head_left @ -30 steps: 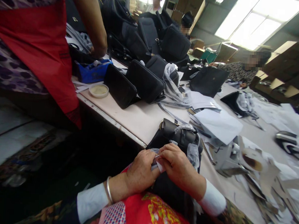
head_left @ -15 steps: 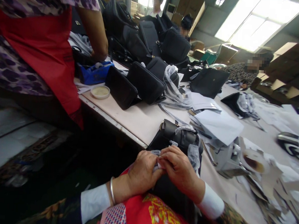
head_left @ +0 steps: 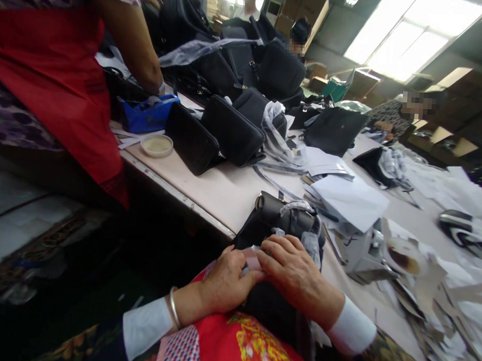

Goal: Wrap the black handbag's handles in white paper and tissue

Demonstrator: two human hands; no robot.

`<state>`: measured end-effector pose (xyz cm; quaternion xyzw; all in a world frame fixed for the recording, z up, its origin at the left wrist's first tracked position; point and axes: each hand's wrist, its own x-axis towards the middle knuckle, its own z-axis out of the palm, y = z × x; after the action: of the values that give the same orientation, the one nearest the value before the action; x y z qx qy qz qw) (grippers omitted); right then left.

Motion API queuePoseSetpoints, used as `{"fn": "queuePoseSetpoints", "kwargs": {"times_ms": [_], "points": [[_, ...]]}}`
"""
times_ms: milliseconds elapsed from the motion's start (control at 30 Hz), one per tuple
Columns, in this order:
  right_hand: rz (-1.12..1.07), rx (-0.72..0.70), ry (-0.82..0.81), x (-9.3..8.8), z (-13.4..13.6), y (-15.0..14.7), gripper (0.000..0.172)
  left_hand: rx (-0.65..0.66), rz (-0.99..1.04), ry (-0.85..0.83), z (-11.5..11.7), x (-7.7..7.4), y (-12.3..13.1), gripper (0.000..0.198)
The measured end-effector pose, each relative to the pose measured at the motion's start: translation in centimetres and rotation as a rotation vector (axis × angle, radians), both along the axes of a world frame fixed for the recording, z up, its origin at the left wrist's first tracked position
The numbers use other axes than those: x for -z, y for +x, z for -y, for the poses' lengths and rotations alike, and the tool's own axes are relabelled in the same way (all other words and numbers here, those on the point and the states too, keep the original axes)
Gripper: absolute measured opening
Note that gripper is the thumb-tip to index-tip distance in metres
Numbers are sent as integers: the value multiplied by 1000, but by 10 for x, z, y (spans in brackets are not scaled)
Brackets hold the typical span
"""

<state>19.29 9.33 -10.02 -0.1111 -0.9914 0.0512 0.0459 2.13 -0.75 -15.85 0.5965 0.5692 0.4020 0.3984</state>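
Observation:
A black leather bag (head_left: 277,218), with clear plastic film wrapped about its straps, rests at the table's edge and leans toward my lap. A short pale pinkish strip (head_left: 253,259) spans the gap between my two hands, over the bag; its material is unclear. My left hand (head_left: 229,280), with a bangle at the wrist, is closed round the strip's left side, its thumb pointing right. The fingers of my right hand (head_left: 298,274) are bent over the bag, with the fingertips at the strip's right end. Both palms are hidden.
Black bags (head_left: 233,131) stand and lie piled on the long table (head_left: 219,195). A round shallow dish (head_left: 156,145) and a blue box (head_left: 145,114) are at left, beside a co-worker's red apron (head_left: 59,82). White paper sheets (head_left: 348,200) and a tape dispenser-like object (head_left: 365,256) lie at right.
My hands have moved slightly apart, exposing more of the pale strip. My right hand lies flatter. At left, the co-worker's arm has shifted, and a sheet of clear film now stretches across the bags.

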Motion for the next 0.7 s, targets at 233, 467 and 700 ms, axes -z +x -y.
{"fn": "queuePoseSetpoints", "kwargs": {"times_ms": [233,467,700], "points": [[-78,21,-112,3,2,-2,16,-56,-5,16,2,-1,1,8],[-106,109,-516,-23,-22,-9,18,-118,56,17,1,-2,3,4],[167,-24,-292,-21,-29,-43,17,-76,-74,126,3,-2,2,11]]}}
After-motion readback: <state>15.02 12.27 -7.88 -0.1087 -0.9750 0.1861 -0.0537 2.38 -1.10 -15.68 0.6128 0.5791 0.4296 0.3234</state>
